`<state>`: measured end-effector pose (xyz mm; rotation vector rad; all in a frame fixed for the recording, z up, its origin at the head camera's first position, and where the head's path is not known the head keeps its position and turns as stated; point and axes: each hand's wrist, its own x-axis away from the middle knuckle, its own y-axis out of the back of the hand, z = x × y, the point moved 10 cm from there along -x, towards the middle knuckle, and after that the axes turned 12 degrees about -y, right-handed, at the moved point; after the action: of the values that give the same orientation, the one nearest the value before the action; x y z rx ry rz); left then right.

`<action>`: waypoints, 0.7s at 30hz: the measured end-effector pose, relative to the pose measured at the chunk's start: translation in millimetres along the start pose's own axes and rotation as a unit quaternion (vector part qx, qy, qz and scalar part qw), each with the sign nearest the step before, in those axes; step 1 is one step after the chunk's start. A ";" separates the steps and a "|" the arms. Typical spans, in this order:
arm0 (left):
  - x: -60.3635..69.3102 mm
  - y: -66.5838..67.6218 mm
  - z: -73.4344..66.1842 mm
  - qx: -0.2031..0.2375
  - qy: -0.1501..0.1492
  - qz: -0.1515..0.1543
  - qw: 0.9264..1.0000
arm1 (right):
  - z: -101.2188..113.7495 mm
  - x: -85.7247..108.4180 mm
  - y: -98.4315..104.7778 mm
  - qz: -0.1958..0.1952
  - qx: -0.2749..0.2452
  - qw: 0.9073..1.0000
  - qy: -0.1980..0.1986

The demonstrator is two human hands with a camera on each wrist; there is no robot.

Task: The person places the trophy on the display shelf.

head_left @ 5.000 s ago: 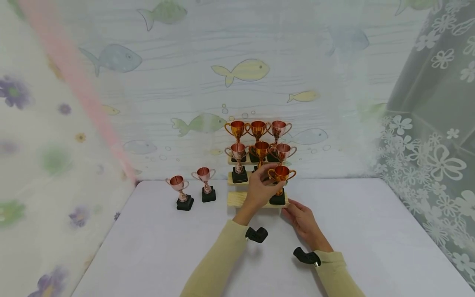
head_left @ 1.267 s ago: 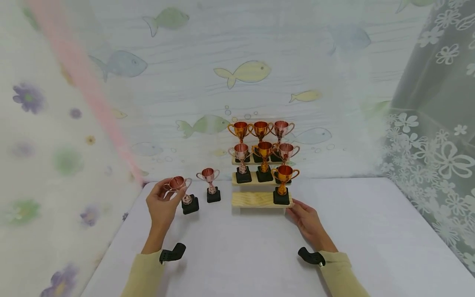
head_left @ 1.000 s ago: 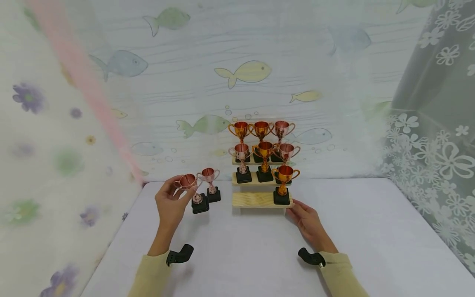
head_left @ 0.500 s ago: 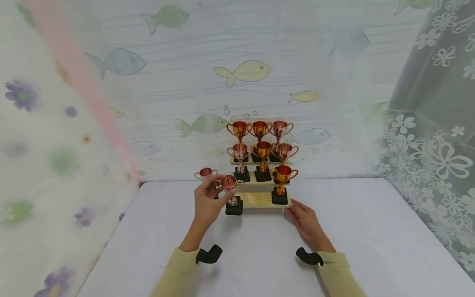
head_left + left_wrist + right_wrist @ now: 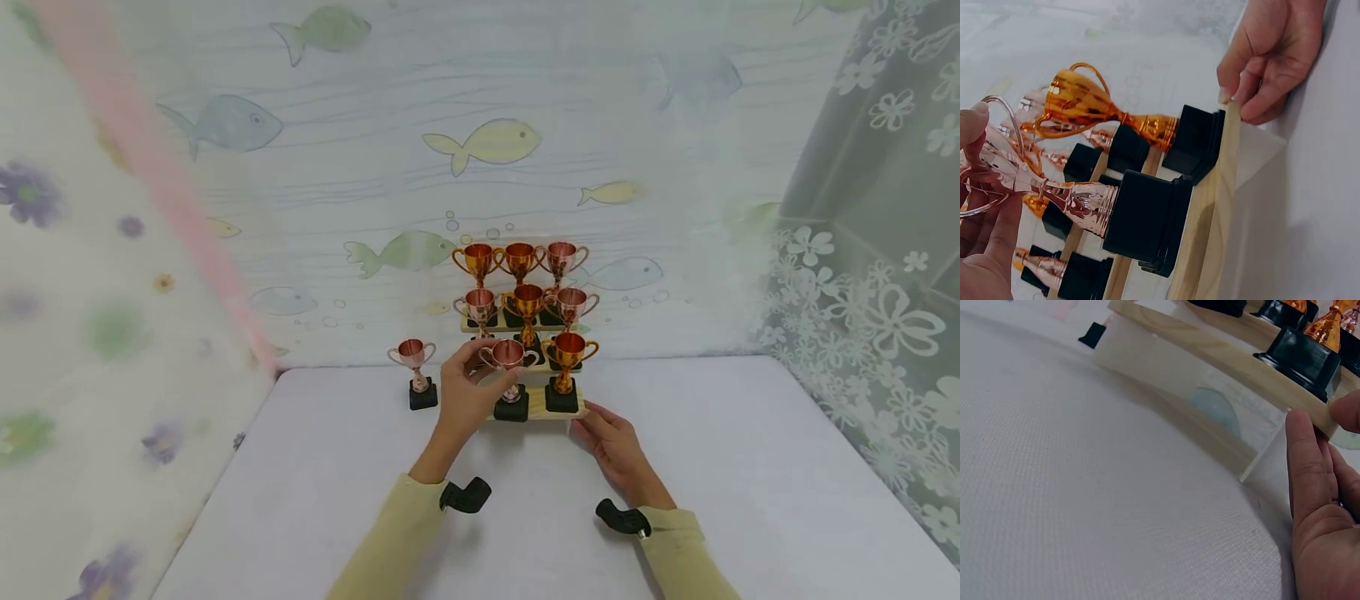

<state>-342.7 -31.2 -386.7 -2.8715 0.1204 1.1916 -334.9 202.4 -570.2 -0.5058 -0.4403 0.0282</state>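
My left hand [image 5: 468, 396] holds a rose-gold trophy cup [image 5: 1088, 203] by its bowl, thumb on the near side. Its black square base hangs at the front of the lowest wooden step of a tiered display stand [image 5: 537, 402]; whether it touches the wood I cannot tell. Just right of it, a gold trophy [image 5: 567, 350] stands on the same step. With thumb above and fingers below, my right hand [image 5: 618, 450] pinches the right end of that step, plain in the right wrist view at the wooden board [image 5: 1235, 362].
Two upper steps carry rows of gold and rose-gold trophies [image 5: 528, 302]. Another rose-gold trophy [image 5: 412, 358] stands on the white tabletop [image 5: 300, 483] left of the stand. Clear panels [image 5: 1204, 406] prop up the lowest step. A fish-patterned curtain [image 5: 480, 142] hangs behind.
My left hand let go of the gold trophy on the lowest step, took a rose-gold trophy from the table's left, and carried it right to that step. The right hand kept its hold.
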 end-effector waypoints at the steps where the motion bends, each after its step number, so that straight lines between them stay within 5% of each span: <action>1: -1.2 -3.1 1.3 0.001 -0.001 0.001 1.000 | 0.0 -0.2 0.1 -0.001 -0.002 1.000 -0.001; 10: -11.3 -21.5 12.2 0.005 -0.003 0.009 1.000 | -1.1 -2.6 1.4 -0.010 -0.005 1.000 -0.007; 21: -9.7 -31.4 31.6 0.004 0.035 -0.008 0.999 | -2.6 -3.6 2.3 -0.012 -0.006 1.000 -0.005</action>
<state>-369.2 2.4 -402.2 -2.9018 0.1052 1.0864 -337.0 202.7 -574.8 -0.5124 -0.4576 0.0043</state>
